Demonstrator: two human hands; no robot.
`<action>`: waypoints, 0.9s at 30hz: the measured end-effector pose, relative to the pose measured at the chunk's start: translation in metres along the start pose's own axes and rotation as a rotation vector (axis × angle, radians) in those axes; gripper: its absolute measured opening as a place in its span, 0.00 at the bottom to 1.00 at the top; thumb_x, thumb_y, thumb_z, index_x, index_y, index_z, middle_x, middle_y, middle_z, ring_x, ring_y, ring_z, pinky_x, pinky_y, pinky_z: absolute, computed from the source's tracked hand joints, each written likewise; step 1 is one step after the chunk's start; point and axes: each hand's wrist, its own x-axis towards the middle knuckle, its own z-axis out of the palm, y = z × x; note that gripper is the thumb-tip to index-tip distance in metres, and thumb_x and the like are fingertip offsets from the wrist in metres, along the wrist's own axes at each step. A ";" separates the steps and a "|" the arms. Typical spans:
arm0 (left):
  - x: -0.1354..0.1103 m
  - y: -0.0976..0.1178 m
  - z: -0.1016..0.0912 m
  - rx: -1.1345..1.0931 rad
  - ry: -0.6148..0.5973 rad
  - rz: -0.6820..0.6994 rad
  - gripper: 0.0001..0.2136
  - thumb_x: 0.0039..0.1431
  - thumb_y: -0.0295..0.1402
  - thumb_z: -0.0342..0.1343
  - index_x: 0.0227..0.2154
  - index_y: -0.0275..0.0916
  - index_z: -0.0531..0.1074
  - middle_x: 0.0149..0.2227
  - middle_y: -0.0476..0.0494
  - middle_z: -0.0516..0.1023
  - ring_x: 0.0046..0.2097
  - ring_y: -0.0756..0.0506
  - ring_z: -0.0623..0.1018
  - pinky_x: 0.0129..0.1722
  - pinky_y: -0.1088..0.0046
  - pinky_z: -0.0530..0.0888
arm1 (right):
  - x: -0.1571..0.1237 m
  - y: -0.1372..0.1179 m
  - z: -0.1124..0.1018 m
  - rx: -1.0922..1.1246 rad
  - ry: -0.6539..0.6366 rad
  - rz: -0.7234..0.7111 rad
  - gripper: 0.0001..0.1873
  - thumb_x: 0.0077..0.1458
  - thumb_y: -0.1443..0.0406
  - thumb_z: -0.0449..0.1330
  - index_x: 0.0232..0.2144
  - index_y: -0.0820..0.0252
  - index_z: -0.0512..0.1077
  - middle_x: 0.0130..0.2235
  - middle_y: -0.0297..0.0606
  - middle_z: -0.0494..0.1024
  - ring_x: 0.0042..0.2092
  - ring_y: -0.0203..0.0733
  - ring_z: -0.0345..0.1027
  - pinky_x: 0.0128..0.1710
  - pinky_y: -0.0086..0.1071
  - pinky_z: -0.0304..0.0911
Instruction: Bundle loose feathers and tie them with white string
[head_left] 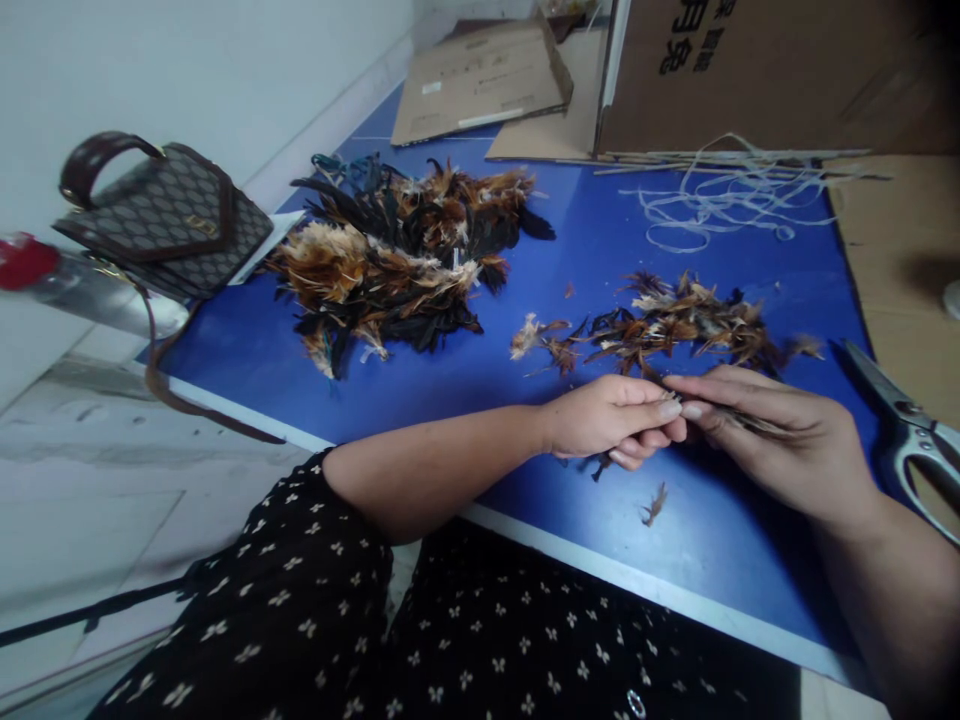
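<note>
Left hand [622,420]: grip pinched on feathers, thumb over curled fingers, dark ends poking out below. Right hand [780,430]: grip closed too, finger and thumb meeting the left fingertips, more feathers [759,422] lying along its palm side. Feathers thus sit between and inside both hands, just above the near part of the worktop [525,480]. How many are held: cannot tell, fingers cover them.

Handling, my judgement: let the left pinch hold the quill ends firmly and level while the right feeds or straightens a few at a time. Light pressure on the vanes, firm on the quills; a loose left thumb would let the ends slip out of line. Elbows low, so that no sleeve sweeps the light stuff.

Counts, moving out. One stray tuft [655,505] below the hands. One loose pile [675,325] just beyond them, pieces past counting, a few scattered at its left end. One pair of scissors [911,430], right of the right hand. One tangle of string [739,200], far side. One big heap [382,270] to the left, bunches overlapping, number unclear. One bag [180,215], one bottle [105,285] with a red cap, left edge.
</note>
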 end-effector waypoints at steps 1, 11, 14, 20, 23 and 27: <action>-0.001 0.002 0.001 -0.005 -0.023 -0.027 0.15 0.78 0.40 0.64 0.35 0.35 0.74 0.27 0.55 0.66 0.24 0.57 0.62 0.23 0.78 0.60 | 0.000 -0.001 -0.002 0.027 -0.019 -0.009 0.11 0.70 0.60 0.72 0.52 0.42 0.92 0.37 0.38 0.89 0.36 0.43 0.82 0.37 0.38 0.78; 0.002 0.000 0.005 0.003 0.149 0.150 0.16 0.67 0.37 0.76 0.35 0.35 0.75 0.29 0.52 0.75 0.24 0.58 0.65 0.24 0.79 0.60 | -0.001 -0.003 0.004 -0.017 0.048 0.136 0.11 0.71 0.53 0.72 0.40 0.50 0.86 0.32 0.36 0.86 0.31 0.41 0.79 0.34 0.36 0.75; 0.005 0.000 0.003 -0.012 0.206 0.188 0.11 0.70 0.33 0.72 0.36 0.34 0.77 0.28 0.52 0.74 0.24 0.58 0.65 0.23 0.79 0.59 | -0.003 0.001 0.011 -0.073 0.165 0.114 0.08 0.71 0.55 0.72 0.45 0.48 0.89 0.39 0.37 0.89 0.36 0.42 0.82 0.42 0.38 0.77; 0.004 0.001 0.005 -0.101 0.266 0.243 0.14 0.72 0.36 0.70 0.34 0.36 0.73 0.29 0.52 0.75 0.24 0.57 0.65 0.24 0.78 0.61 | -0.003 0.004 0.016 -0.142 0.182 -0.098 0.22 0.71 0.66 0.72 0.62 0.38 0.87 0.39 0.33 0.88 0.36 0.38 0.79 0.40 0.36 0.75; 0.005 -0.002 0.004 -0.087 0.257 0.252 0.17 0.71 0.41 0.72 0.33 0.37 0.73 0.29 0.52 0.75 0.25 0.56 0.69 0.25 0.76 0.67 | -0.001 0.004 0.015 -0.119 0.143 -0.133 0.25 0.71 0.69 0.71 0.64 0.36 0.86 0.38 0.32 0.87 0.36 0.37 0.79 0.39 0.34 0.74; 0.007 -0.007 -0.001 -0.037 0.217 0.243 0.19 0.72 0.45 0.71 0.32 0.37 0.73 0.23 0.54 0.71 0.24 0.54 0.70 0.28 0.74 0.71 | -0.001 0.003 0.015 -0.046 0.062 -0.052 0.20 0.71 0.65 0.71 0.62 0.44 0.87 0.38 0.35 0.88 0.35 0.37 0.79 0.38 0.34 0.75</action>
